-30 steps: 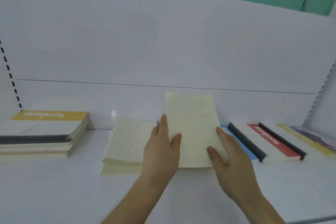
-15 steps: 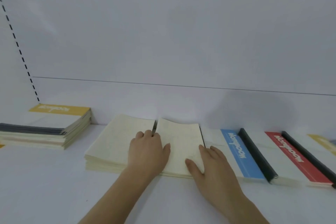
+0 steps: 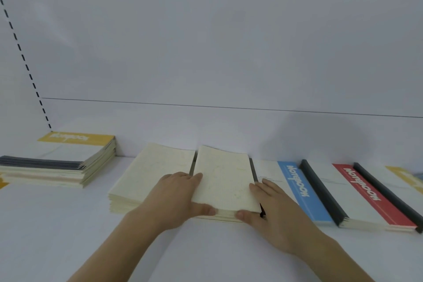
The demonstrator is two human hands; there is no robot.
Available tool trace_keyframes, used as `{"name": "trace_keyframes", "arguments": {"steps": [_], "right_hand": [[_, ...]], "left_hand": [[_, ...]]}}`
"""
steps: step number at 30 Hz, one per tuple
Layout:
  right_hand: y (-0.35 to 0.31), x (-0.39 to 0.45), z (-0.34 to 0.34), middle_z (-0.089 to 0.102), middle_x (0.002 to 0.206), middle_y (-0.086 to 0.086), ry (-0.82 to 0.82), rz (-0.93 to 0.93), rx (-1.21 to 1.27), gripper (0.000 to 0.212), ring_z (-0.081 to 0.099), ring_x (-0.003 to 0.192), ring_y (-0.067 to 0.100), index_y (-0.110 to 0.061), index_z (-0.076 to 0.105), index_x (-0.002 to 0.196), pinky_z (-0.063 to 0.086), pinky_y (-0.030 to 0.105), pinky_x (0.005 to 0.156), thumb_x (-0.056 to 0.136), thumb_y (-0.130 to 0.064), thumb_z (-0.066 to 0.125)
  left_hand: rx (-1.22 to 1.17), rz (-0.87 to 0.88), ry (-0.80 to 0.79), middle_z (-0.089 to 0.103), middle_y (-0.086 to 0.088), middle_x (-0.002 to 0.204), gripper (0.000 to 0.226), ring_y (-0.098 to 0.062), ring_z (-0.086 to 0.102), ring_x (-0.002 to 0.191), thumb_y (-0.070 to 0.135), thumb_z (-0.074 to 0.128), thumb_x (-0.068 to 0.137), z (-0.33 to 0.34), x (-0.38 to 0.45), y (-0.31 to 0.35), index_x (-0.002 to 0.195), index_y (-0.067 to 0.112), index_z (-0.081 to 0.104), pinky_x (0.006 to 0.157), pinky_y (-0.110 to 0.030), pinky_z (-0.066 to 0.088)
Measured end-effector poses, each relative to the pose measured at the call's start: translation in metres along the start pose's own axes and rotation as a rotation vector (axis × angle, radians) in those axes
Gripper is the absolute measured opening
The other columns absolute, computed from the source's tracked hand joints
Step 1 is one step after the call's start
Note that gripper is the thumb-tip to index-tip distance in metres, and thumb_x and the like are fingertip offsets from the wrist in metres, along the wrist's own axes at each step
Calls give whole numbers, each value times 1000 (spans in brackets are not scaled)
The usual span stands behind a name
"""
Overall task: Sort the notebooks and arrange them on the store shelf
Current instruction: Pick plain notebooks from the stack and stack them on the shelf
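**Both hands squared up on the cream notebook pile**

So you've got both hands on the right cream stack (image 3: 225, 181), the one sitting mid-shelf. Your left hand (image 3: 176, 197) lies along its left edge, fingers straight and close together, thumb stretched along the near edge. Your right hand (image 3: 272, 208) mirrors it on the right side, fingers fairly straight against the edge and thumb pressed to the front corner. Neither hand is really curled round anything, more like flat pressing from both sides.

Just left of that pile, touching or nearly so, is a 2nd cream stack (image 3: 148, 176), same plain covers, lying flat on the white shelf (image 3: 57, 224). Further left and well apart sits a taller mixed pile with a yellow-banded notebook (image 3: 75, 144) on top.

To the right of your right hand there's a blue-banded notebook (image 3: 299, 192) with a dark spine, then a red-banded notebook (image 3: 361, 194) also dark-spined, laid side by side. At the far right edge another yellow cover (image 3: 405, 176) pokes in, mostly cut off, so I can't tell much about it
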State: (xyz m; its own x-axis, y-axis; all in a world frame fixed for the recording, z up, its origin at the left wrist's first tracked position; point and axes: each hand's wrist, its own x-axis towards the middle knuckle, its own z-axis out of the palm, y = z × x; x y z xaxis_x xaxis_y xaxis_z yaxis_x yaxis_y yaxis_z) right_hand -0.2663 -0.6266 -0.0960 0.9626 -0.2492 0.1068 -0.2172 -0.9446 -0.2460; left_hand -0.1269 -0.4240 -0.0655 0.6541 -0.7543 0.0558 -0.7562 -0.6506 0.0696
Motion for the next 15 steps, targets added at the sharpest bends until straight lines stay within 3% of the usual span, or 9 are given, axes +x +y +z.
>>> {"name": "trace_keyframes", "arguments": {"steps": [6, 11, 15], "right_hand": [[3, 2, 7, 21, 158, -8, 45, -42, -131, 112, 4, 147, 12, -18, 21, 152, 9, 30, 120, 68, -89, 1], [5, 4, 11, 17, 160, -3, 42, -45, -187, 114, 2, 148, 14, -16, 16, 153, 5, 30, 120, 66, -86, -10], [1, 4, 15, 9, 161, 2, 31, -47, -250, 111, -3, 148, 15, -14, 8, 153, 1, 31, 120, 66, -77, -19]], "left_hand": [[-48, 1, -64, 50, 5, 140, 96, -15, 43, 132, 80, 54, 78, 0, 2, -10, 152, 23, 31, 106, -33, 38], [63, 44, -95, 56, 4, 124, 93, -17, 48, 122, 83, 47, 78, -6, 5, -10, 147, 20, 38, 97, -35, 42], [128, 84, -90, 45, 1, 149, 98, -16, 27, 145, 78, 39, 87, 0, 3, -8, 157, 13, 19, 113, -33, 31]]}}
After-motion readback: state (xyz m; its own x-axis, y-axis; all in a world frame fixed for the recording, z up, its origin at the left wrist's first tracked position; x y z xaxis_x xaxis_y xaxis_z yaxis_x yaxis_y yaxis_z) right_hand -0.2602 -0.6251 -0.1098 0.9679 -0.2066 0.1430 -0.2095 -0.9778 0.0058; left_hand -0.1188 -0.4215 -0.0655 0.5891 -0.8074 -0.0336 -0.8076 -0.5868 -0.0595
